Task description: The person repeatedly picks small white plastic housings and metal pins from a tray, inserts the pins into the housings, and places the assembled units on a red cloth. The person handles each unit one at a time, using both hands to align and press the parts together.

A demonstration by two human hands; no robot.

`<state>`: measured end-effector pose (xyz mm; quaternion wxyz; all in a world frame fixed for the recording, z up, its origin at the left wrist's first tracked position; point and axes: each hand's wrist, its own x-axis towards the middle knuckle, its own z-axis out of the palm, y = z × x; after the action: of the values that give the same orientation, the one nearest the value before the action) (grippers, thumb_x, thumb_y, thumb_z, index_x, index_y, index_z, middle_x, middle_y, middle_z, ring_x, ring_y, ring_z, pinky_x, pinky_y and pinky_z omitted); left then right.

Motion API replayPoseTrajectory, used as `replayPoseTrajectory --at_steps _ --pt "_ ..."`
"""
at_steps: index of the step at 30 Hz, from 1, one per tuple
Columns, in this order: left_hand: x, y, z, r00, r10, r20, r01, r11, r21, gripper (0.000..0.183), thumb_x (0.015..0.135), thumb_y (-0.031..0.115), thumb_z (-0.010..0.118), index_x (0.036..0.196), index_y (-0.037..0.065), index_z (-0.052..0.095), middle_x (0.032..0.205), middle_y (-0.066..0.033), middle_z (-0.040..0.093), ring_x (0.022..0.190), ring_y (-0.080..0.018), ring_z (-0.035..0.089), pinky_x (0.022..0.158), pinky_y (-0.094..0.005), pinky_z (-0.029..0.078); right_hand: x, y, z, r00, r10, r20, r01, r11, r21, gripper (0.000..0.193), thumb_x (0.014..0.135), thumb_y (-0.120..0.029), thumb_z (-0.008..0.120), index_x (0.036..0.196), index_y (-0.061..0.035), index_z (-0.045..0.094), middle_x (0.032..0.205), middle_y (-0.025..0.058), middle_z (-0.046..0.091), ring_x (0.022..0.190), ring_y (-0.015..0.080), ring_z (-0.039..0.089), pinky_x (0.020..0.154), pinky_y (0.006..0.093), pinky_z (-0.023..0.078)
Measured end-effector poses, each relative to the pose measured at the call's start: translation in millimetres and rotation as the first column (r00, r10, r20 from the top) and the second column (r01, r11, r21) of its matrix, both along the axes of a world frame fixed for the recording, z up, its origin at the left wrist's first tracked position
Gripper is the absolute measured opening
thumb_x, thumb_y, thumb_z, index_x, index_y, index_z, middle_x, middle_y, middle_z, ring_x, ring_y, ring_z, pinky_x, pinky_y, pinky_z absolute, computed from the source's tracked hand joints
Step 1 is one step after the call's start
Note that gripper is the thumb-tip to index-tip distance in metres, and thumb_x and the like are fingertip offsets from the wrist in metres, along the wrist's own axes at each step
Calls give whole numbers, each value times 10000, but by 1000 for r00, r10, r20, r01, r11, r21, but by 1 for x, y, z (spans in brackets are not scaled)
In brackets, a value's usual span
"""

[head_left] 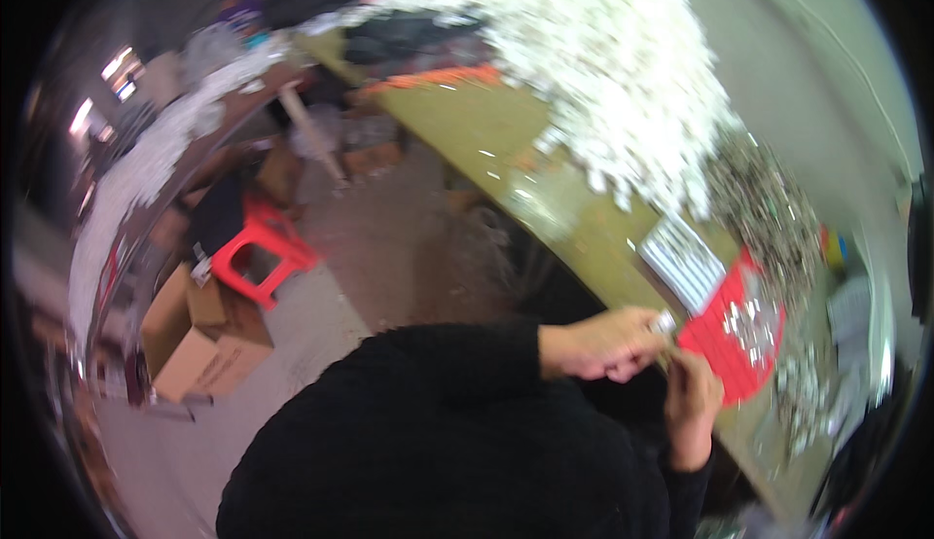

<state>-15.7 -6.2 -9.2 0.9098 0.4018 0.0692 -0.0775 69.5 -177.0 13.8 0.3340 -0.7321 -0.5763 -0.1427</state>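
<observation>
My left hand (608,344) is closed in a pinch at the table's near edge. A small white piece (664,323) sticks out between its thumb and forefinger. Close beside it my right hand (694,393) is pinched too, its fingertips almost meeting the left ones; what they hold, if anything, is too small and blurred to name. Just beyond both hands lies a red mat (722,349) with several small shiny metal pieces (753,331) scattered on it. Against the mat's far left side rests a white slotted tray (684,262).
A tall heap of white small parts (613,62) covers the far part of the greenish table (457,125). Next to it is a pile of thin metal parts (769,208). Behind on the left, a red stool (261,252) and an open cardboard box (209,340) stand on the floor.
</observation>
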Motion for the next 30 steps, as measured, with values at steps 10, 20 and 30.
replayPoseTrajectory --at_steps 10,20,30 --pt "25 -1 -9 999 -11 50 25 957 -290 222 992 211 551 1161 69 556 917 -69 601 768 -151 583 624 -294 462 13 -7 -9 932 -66 -356 125 981 147 131 881 0 667 979 -22 582 660 40 526 537 191 545 486 338 434" --pt "24 -21 -23 962 191 195 -161 974 -161 304 982 156 597 1268 73 536 1414 -147 508 1229 -205 522 1044 -387 420 -9 13 -12 -128 408 -904 297 886 357 113 1008 -145 558 1029 -34 550 647 -64 472 483 0 333 435 184 227" --pt "22 4 -28 980 92 176 -85 995 -47 259 901 23 677 1155 -3 629 1038 -65 663 813 -146 628 672 -276 526 -7 11 -16 -104 255 -961 285 934 217 139 1005 -143 548 1023 -7 566 732 16 615 496 -1 372 446 173 273"
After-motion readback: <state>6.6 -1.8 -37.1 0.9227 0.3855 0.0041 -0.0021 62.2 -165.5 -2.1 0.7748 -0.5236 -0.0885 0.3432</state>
